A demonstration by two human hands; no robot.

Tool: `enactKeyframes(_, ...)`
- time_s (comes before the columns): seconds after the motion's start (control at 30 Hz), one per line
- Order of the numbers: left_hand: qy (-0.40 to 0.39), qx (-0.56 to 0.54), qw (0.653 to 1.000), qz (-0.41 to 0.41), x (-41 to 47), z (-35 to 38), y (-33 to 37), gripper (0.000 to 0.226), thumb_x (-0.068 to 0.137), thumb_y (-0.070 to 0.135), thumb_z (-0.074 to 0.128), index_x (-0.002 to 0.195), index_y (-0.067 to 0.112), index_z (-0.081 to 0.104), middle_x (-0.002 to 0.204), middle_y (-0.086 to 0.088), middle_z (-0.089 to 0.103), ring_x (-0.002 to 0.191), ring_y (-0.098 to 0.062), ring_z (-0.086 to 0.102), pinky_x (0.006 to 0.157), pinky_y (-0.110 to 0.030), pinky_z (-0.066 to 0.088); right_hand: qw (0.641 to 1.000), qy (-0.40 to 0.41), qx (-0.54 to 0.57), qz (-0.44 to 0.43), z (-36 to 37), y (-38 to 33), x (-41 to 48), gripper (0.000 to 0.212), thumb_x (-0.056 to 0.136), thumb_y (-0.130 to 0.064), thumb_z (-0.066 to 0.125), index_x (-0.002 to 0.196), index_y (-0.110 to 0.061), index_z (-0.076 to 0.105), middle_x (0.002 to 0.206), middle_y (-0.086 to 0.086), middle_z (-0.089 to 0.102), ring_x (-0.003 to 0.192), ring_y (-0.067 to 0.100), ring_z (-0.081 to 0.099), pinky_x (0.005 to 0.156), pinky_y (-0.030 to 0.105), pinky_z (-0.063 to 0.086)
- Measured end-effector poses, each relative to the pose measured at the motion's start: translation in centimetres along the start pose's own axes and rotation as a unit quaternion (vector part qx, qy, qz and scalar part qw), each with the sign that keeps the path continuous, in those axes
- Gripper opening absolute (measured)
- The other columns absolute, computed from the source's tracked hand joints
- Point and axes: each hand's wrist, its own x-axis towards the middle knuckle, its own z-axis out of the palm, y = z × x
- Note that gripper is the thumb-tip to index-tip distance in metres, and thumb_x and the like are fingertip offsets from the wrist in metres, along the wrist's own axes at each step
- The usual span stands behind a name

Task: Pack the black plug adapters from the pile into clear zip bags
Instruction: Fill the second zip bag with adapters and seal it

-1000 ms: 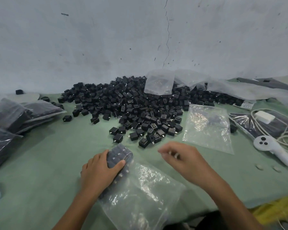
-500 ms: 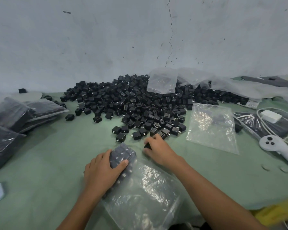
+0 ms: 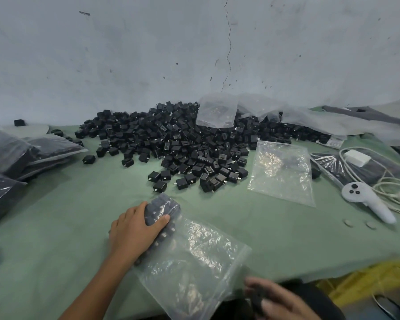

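A big pile of black plug adapters [image 3: 189, 144] lies on the green table [image 3: 67, 209] against the wall. A clear zip bag [image 3: 194, 257] lies in front of me, its far end filled with packed adapters. My left hand [image 3: 134, 232] grips that filled end. At the table's near edge, close to the bag's open mouth, my right hand [image 3: 277, 301] is blurred and holds a black adapter [image 3: 256, 299] in its fingers.
An empty clear bag [image 3: 284, 172] lies right of the pile, more clear bags [image 3: 217, 110] sit on its back. Filled bags [image 3: 21, 153] are stacked at the left. A white controller [image 3: 365, 199], cables and a charger [image 3: 357, 158] lie at the right.
My right hand reached to the pile's front edge, took an adapter and pulled back to the near table edge by the bag's mouth. My left hand stayed on the bag.
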Motion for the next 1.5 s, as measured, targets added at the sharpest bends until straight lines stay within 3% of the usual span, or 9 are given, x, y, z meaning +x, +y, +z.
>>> enactKeyframes(0.27,-0.010,0.000,1.000,0.000,-0.1,-0.4,0.1,0.090,0.077,0.089,0.036,0.147,0.032,0.040,0.142,0.003,0.053,0.129,-0.023,0.050,0.108,-0.041,0.037,0.983,0.029,0.182,-0.007,7.7,-0.6,5.9,0.039,0.072,0.001,0.071,0.111,-0.004,0.075,0.100,0.024,0.073,0.085,0.035,0.072,0.068,0.037,0.061)
enactKeyframes(0.43,-0.014,-0.006,1.000,0.002,-0.3,-0.6,0.2,0.093,0.078,0.089,0.036,0.149,0.030,0.037,0.145,0.003,0.051,0.131,-0.022,0.048,0.110,-0.041,0.036,0.934,0.004,0.357,-0.025,11.2,-2.9,10.4,0.031,0.087,0.007,0.058,0.115,0.018,0.062,0.114,0.031,0.066,0.101,0.037,0.069,0.088,0.042,0.060)
enactKeyframes(0.57,-0.014,-0.004,1.000,0.003,-0.3,-0.7,0.4,0.094,0.078,0.089,0.036,0.151,0.030,0.035,0.147,0.003,0.049,0.132,-0.022,0.046,0.110,-0.040,0.035,0.979,0.085,0.164,-0.089,13.1,-3.6,13.5,0.028,0.100,0.007,0.042,0.122,0.007,0.060,0.115,0.028,0.065,0.105,0.033,0.064,0.088,0.038,0.054)
enactKeyframes(0.67,-0.016,-0.004,1.000,0.002,-0.3,-0.7,0.3,0.094,0.078,0.089,0.035,0.150,0.030,0.035,0.147,0.004,0.049,0.132,-0.022,0.046,0.110,-0.041,0.035,0.964,0.183,-0.001,-0.191,14.0,-4.3,13.5,0.035,0.100,0.003,0.048,0.112,-0.023,0.067,0.097,0.002,0.074,0.089,-0.005,0.067,0.076,0.010,0.051)
enactKeyframes(0.77,-0.016,-0.002,1.000,0.002,-0.4,-0.7,0.3,0.093,0.078,0.089,0.034,0.150,0.030,0.035,0.147,0.004,0.049,0.132,-0.022,0.047,0.110,-0.041,0.035,0.959,0.224,-0.061,-0.160,14.2,-4.4,14.0,0.030,0.102,-0.007,0.051,0.125,-0.023,0.063,0.107,-0.015,0.066,0.083,-0.022,0.059,0.067,-0.005,0.040)
enactKeyframes(0.93,-0.015,-0.001,1.000,0.000,-0.3,-0.7,0.5,0.094,0.078,0.088,0.036,0.152,0.029,0.033,0.148,0.002,0.048,0.134,-0.023,0.045,0.111,-0.041,0.033,0.942,0.273,-0.099,-0.167,15.4,-4.5,14.4,0.018,0.101,-0.016,0.052,0.114,-0.019,0.065,0.108,-0.003,0.068,0.098,0.006,0.063,0.067,0.004,0.043)
enactKeyframes(1.13,-0.015,-0.002,1.000,0.000,-0.3,-0.6,0.4,0.093,0.079,0.087,0.036,0.152,0.030,0.033,0.149,0.002,0.047,0.135,-0.022,0.044,0.112,-0.041,0.033,0.930,0.310,-0.103,-0.168,15.6,-4.9,16.0,0.017,0.097,-0.003,0.056,0.107,-0.003,0.070,0.101,0.009,0.069,0.079,0.006,0.059,0.067,0.002,0.040)
enactKeyframes(1.27,-0.016,0.003,1.000,0.000,-0.4,-0.7,0.4,0.089,0.080,0.086,0.037,0.150,0.031,0.034,0.147,0.003,0.048,0.133,-0.022,0.045,0.110,-0.041,0.034,0.909,0.332,-0.212,-0.135,15.3,-2.9,16.3,0.020,0.098,-0.035,0.056,0.114,-0.041,0.066,0.107,-0.019,0.064,0.097,-0.001,0.061,0.087,0.025,0.052)
enactKeyframes(1.5,-0.020,0.002,1.000,0.003,-0.4,-0.7,0.5,0.090,0.081,0.086,0.035,0.152,0.031,0.032,0.149,0.003,0.046,0.134,-0.022,0.045,0.111,-0.040,0.033,0.930,0.272,-0.186,-0.161,15.2,-3.2,15.2,0.015,0.103,-0.045,0.049,0.111,-0.044,0.061,0.100,-0.028,0.067,0.090,-0.016,0.060,0.063,0.008,0.044)
